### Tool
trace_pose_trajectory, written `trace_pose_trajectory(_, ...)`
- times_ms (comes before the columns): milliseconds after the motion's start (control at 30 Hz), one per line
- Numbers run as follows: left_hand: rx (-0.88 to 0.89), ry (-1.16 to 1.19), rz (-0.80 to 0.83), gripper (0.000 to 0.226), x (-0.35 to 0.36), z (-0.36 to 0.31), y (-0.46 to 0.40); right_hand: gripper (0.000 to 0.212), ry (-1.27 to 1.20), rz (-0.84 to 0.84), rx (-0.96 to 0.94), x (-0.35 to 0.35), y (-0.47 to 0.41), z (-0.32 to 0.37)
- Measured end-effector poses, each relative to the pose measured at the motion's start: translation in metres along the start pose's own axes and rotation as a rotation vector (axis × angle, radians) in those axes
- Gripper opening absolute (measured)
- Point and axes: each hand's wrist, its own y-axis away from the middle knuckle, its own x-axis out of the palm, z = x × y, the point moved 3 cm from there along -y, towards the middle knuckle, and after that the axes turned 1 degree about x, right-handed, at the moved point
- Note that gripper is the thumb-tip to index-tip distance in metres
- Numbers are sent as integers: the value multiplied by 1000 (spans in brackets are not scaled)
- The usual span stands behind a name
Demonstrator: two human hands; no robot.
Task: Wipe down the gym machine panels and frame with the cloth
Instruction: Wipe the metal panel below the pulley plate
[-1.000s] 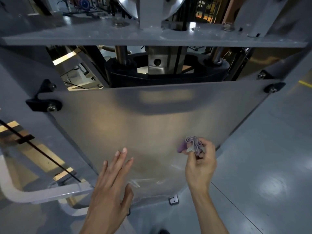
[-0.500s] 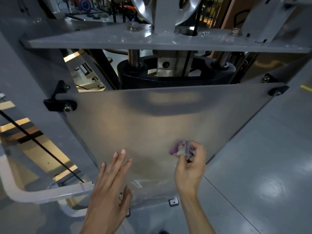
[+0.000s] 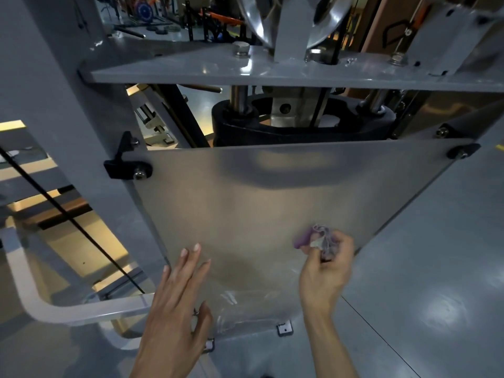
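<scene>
A frosted translucent panel point(image 3: 272, 203) covers the front of the grey gym machine, bolted at its upper corners by black brackets. My right hand point(image 3: 326, 271) grips a small bunched purple-grey cloth point(image 3: 317, 238) and holds it against the panel's lower right area. My left hand point(image 3: 177, 301) lies flat with straight fingers on the panel's lower left part. The grey frame point(image 3: 81, 110) stands to the left, and a grey top plate point(image 3: 272, 73) runs above the panel.
A black weight stack top point(image 3: 286, 126) with chrome guide rods sits behind the panel's upper edge. A black cable point(image 3: 68, 216) runs diagonally at left above a white curved tube point(image 3: 54, 312). Grey glossy floor point(image 3: 436, 282) spreads to the right. Other gym gear shows far behind.
My right hand with the cloth slid left along the panel, then back a little to the right. The view has shifted so the machine sits further right and lower. My left hand stays put.
</scene>
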Motion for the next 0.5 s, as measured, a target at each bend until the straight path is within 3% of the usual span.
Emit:
trace_pose_trajectory(67, 0, 10, -19, 70, -4, 4, 1, 45, 8, 123, 10, 21, 27, 0)
trace_pose_trajectory(133, -7, 11, -22, 76, -6, 7, 3, 36, 68, 237, -35, 35, 49, 5)
trace_pose_trajectory(233, -6, 13, -12, 79, -7, 7, 3, 32, 154, 293, -100, 37, 55, 6)
trace_pose_trajectory(367, -25, 40, 18, 90, -9, 9, 4, 43, 14, 154, -24, 16, 26, 17)
trace_pose_trajectory(500, -49, 67, 41, 95, -13, 14, 9, 39, -75, -36, -21, 3, 7, 25)
